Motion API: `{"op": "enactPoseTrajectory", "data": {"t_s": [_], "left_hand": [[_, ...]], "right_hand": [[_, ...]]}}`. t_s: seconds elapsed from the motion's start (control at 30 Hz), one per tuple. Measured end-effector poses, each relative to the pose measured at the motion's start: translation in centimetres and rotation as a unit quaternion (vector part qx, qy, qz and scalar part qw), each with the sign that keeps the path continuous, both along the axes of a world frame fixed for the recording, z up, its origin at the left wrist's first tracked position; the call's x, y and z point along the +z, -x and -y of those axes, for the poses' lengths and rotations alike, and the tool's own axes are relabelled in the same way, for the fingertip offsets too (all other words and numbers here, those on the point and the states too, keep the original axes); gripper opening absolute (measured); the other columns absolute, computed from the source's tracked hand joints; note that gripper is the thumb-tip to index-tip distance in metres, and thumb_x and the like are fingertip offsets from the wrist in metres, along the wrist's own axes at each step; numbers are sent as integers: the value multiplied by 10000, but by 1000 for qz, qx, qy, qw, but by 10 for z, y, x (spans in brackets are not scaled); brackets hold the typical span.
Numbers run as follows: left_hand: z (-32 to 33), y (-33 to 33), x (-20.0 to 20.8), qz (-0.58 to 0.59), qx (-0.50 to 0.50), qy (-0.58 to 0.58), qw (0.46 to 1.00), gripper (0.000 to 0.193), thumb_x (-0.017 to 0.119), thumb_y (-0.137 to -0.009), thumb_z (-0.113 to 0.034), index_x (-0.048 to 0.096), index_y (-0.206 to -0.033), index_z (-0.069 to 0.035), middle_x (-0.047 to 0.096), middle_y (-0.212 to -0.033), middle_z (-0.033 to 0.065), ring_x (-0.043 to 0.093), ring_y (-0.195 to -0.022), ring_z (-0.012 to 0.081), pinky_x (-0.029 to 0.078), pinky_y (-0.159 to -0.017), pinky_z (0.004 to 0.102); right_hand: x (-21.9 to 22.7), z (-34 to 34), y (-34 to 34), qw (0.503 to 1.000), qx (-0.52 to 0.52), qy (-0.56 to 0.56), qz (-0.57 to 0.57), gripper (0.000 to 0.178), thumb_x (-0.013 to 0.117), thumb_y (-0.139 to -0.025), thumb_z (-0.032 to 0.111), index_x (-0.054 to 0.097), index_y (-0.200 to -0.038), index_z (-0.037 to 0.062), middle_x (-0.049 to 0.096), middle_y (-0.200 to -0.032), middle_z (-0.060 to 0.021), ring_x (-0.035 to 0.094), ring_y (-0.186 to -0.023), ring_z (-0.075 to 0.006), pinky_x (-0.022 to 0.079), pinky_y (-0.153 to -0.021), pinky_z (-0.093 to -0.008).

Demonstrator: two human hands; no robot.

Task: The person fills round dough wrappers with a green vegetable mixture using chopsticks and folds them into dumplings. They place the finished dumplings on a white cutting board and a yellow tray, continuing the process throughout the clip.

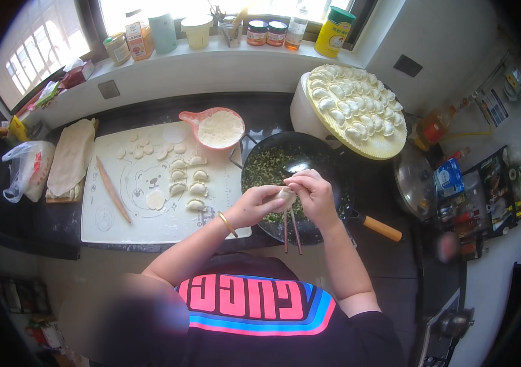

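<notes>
Over the front of a dark wok point(352, 183), both hands pinch one pale dumpling point(287, 196) between them. My left hand point(257, 205), below a gold bangle, grips its left side with the fingers closed. My right hand point(314, 194) presses the dough at the top right with thumb and fingertips. Chopped green filling point(265, 164) lies in the wok, partly hidden by my hands. A pair of chopsticks point(292, 232) sticks out over the near rim below the dumpling. Folded dumplings point(197, 189) and small dough pieces point(144, 147) rest on a white mat point(104, 214) to the left.
A rolling pin point(112, 189) and a flat dough wrapper point(155, 200) lie on the mat. Behind stands a red bowl of flour point(193, 119). A round tray point(373, 147) full of dumplings stands at the back right. The wok's wooden handle point(383, 229) points right, near a glass lid point(419, 180).
</notes>
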State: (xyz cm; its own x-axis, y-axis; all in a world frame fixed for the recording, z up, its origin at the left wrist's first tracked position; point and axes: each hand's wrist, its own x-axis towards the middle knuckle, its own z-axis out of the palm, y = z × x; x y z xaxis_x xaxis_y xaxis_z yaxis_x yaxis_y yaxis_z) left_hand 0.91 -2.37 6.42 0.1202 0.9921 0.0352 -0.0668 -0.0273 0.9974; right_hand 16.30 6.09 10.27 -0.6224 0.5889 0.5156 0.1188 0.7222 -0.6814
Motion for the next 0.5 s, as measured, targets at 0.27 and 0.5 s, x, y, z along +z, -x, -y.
{"op": "enactPoseTrajectory", "data": {"t_s": [0.27,0.5], "left_hand": [[-4,1,-8,-3,-20,9,1000,351,537,-884,-143,483,-1174,48,569,-994,34,523,-908,75,450,-785,237],[-2,-1,-3,77,14,4,997,337,548,-871,-126,475,-1158,33,572,-1024,67,547,-946,110,457,-815,263]], "right_hand": [[-2,4,7,987,-9,-154,48,69,609,-719,-13,589,-783,6,570,-794,-105,551,-777,-261,449,-695,-327],[3,0,-4,995,-5,94,15,95,610,-743,30,629,-829,-4,594,-780,-106,557,-735,-229,446,-649,-305]]}}
